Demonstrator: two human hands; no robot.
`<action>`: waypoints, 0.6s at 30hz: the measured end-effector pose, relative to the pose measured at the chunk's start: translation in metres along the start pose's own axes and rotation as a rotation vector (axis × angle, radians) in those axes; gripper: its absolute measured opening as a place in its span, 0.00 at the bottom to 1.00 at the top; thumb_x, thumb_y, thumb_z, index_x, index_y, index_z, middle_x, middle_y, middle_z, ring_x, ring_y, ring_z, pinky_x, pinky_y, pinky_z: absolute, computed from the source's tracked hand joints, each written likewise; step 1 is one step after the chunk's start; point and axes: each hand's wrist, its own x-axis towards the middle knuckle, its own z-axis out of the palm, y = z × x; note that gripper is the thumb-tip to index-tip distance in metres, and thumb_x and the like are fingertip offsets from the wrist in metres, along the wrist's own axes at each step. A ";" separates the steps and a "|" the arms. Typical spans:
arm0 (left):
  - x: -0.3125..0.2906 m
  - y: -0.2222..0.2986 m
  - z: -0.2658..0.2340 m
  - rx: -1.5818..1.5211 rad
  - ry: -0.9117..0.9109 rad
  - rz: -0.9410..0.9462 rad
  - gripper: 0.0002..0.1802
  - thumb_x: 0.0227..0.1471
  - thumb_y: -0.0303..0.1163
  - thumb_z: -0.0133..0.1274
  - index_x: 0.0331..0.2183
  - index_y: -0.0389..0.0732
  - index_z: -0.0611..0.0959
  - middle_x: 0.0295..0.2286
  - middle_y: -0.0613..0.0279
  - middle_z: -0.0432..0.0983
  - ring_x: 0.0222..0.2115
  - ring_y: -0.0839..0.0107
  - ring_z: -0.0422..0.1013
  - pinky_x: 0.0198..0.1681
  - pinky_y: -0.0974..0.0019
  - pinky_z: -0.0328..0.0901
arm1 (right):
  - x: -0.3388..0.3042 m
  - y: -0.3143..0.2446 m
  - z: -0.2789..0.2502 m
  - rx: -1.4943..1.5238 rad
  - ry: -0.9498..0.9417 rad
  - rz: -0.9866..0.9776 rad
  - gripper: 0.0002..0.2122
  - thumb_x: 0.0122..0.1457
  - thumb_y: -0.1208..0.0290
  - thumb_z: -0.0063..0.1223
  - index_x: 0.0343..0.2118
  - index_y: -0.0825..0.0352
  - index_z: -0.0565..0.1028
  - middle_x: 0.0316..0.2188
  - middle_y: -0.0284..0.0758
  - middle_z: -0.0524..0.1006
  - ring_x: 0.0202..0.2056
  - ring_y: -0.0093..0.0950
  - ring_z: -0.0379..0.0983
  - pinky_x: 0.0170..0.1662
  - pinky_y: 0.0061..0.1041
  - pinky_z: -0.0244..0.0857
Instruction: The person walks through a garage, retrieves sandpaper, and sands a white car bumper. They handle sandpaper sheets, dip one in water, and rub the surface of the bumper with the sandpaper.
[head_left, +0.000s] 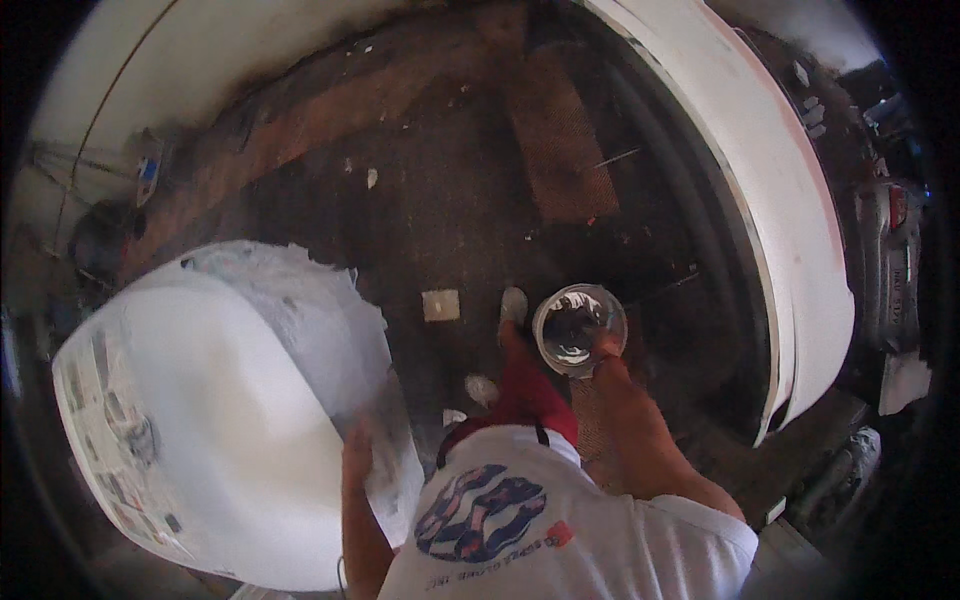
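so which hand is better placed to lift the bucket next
Probably the right: the right hand is already at the bucket, while the left hand is well away, by the white panel.

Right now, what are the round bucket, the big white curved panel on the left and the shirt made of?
Bucket: probably plastic, from its pale rim, though metal is possible. White panel: perhaps painted plastic or metal; it's smooth, mostly matte, with cloudy gray patches. Shirt: soft-looking cloth, dull, draping loosely.
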 end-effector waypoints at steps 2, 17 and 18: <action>-0.016 0.026 0.024 -0.035 -0.002 -0.101 0.25 0.68 0.41 0.53 0.58 0.36 0.79 0.52 0.47 0.80 0.51 0.52 0.77 0.55 0.54 0.70 | 0.014 -0.039 0.037 -0.206 -0.128 -0.176 0.28 0.61 0.50 0.57 0.59 0.64 0.76 0.51 0.55 0.80 0.52 0.52 0.79 0.56 0.48 0.71; 0.043 0.219 0.046 0.065 -0.326 -0.259 0.22 0.67 0.37 0.56 0.59 0.39 0.79 0.54 0.47 0.79 0.53 0.56 0.78 0.56 0.54 0.71 | 0.119 -0.295 0.154 -0.957 -0.670 -0.386 0.28 0.59 0.61 0.60 0.59 0.70 0.73 0.56 0.50 0.79 0.59 0.45 0.75 0.63 0.43 0.68; 0.048 0.222 0.042 0.078 -0.293 -0.223 0.22 0.67 0.36 0.56 0.59 0.39 0.79 0.54 0.47 0.79 0.53 0.56 0.78 0.56 0.54 0.71 | 0.123 -0.323 0.160 -0.974 -0.716 -0.342 0.27 0.58 0.61 0.60 0.59 0.70 0.73 0.55 0.49 0.79 0.59 0.43 0.76 0.62 0.42 0.68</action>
